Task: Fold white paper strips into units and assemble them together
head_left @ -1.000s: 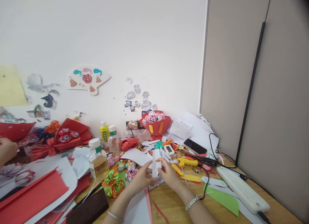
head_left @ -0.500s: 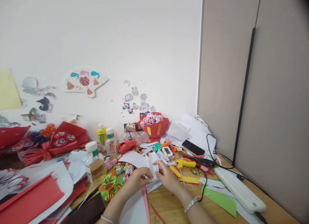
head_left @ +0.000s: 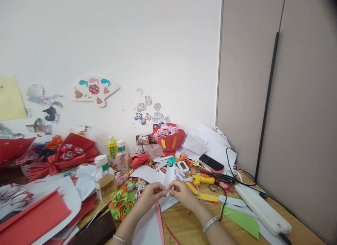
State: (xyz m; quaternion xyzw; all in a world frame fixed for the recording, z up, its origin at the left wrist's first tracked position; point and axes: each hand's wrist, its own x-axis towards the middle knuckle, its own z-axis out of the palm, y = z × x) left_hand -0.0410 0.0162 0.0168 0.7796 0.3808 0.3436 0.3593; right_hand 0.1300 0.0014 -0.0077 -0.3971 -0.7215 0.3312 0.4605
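Observation:
A narrow folded strip of white paper (head_left: 170, 174) stands up between my two hands over the desk. My left hand (head_left: 154, 193) pinches its lower left edge with thumb and fingertips. On the other side, my right hand (head_left: 180, 191) pinches the lower right edge, its fingertips close to those of the left. More white paper (head_left: 149, 174) lies just behind the left hand. Folded green and orange paper flowers (head_left: 122, 204) are beside my left forearm. A yellow hot glue gun (head_left: 202, 180) rests to the right of my right hand.
Bottles (head_left: 104, 180) stand at left, near red paper (head_left: 37, 217). A red-wrapped bouquet (head_left: 168, 139) stands by the wall. A phone (head_left: 211, 162), black cables (head_left: 223, 178) and a white power strip (head_left: 263, 208) lie right. Paper scraps cover much of the desk.
My right hand has moved down the paper strip, its fingers now lower and level with the left hand's. The view has shifted slightly.

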